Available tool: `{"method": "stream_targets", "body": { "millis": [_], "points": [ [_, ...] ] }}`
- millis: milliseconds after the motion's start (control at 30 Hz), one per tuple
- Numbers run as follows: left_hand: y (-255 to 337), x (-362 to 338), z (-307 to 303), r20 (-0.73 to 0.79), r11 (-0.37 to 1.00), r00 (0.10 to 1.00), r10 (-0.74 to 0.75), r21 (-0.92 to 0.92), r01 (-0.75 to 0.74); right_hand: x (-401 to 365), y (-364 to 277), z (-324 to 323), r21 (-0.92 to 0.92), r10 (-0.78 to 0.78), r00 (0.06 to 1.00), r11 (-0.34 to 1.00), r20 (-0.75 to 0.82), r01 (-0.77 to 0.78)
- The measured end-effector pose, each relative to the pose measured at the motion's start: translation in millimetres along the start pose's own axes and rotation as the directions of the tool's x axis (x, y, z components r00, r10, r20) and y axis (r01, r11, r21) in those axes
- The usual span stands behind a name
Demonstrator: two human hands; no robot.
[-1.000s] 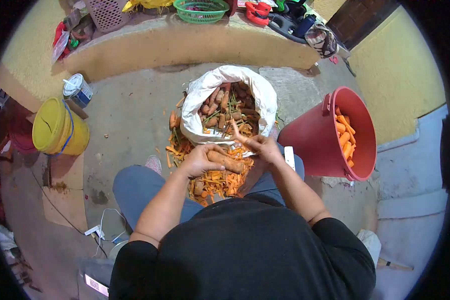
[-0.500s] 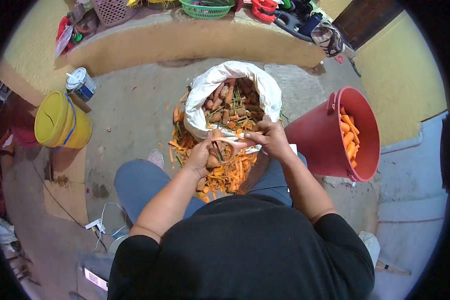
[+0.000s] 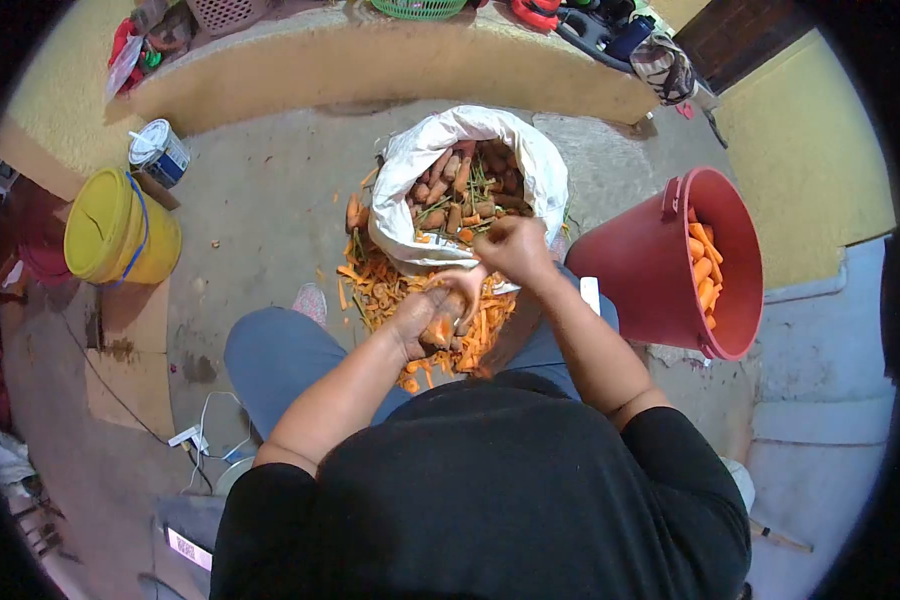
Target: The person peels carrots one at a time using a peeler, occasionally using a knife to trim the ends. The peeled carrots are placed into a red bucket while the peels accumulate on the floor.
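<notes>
My left hand [image 3: 410, 322] is closed around a carrot [image 3: 440, 331], its near end showing peeled orange. In my right hand [image 3: 515, 250] is a pale pink Y-shaped peeler [image 3: 467, 285]; the fist hides most of the handle, and the peeler's head lies against or just over the carrot. Right beyond both hands stands an open white sack [image 3: 542, 180] with brown unpeeled carrots [image 3: 437, 190] and green stalks inside. Orange peelings [image 3: 370, 290] lie heaped on the floor beneath the hands, between my legs.
At right, a red bucket [image 3: 625, 265] leans toward me with peeled carrots [image 3: 705, 265] in it. A yellow bucket [image 3: 100, 230] and a small white-and-blue pail [image 3: 160, 155] stand left. A low ledge [image 3: 370, 75] runs behind. A white cable [image 3: 205, 430] lies near my left leg.
My right hand has risen slightly and moved left, tilting the peeler more upright. My left hand and the carrot have shifted a little toward me. The whole view has shifted slightly.
</notes>
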State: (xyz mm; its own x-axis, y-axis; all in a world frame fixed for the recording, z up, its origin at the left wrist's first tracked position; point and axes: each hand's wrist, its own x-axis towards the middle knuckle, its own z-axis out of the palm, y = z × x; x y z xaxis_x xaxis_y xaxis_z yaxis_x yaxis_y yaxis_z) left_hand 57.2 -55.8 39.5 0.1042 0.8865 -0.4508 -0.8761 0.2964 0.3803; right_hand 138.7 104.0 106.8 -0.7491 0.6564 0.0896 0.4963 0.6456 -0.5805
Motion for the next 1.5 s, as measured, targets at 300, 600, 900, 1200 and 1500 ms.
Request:
{"method": "stream_targets", "body": {
  "millis": [300, 600, 900, 1200, 1500],
  "points": [
    [12.8, -14.5, 27.3, -0.039, 0.996, 0.999, 0.024, -0.089, -0.028, 1.2, 12.5, -33.0, -0.062, 0.143, 0.987, 0.987, -0.076, -0.148],
    [3.2, -11.3, 19.3, -0.096, 0.997, 0.992, -0.077, -0.028, 0.075, 15.0, 49.2, -12.7, -0.104, 0.190, 0.978, 0.975, -0.090, -0.199],
    [8.1, -2.8, 10.8, -0.045, 0.991, 0.994, -0.098, -0.092, 0.093, -27.9, -9.5, -1.0, 0.103, -0.080, 0.997, 0.992, 0.010, 0.079],
    [-1.5, 1.8, -6.6, -0.031, 0.996, 0.996, -0.084, -0.020, 0.083, 19.0, 68.6, -18.2, -0.208, 0.301, 0.935, 0.918, -0.189, -0.337],
    [0.4, -1.5, -1.2, -0.096, 0.964, 0.991, -0.090, -0.258, 0.063, -21.0, -6.3, 11.0, 0.034, -0.055, 0.993, 0.998, 0.101, 0.052]
  ]
}}
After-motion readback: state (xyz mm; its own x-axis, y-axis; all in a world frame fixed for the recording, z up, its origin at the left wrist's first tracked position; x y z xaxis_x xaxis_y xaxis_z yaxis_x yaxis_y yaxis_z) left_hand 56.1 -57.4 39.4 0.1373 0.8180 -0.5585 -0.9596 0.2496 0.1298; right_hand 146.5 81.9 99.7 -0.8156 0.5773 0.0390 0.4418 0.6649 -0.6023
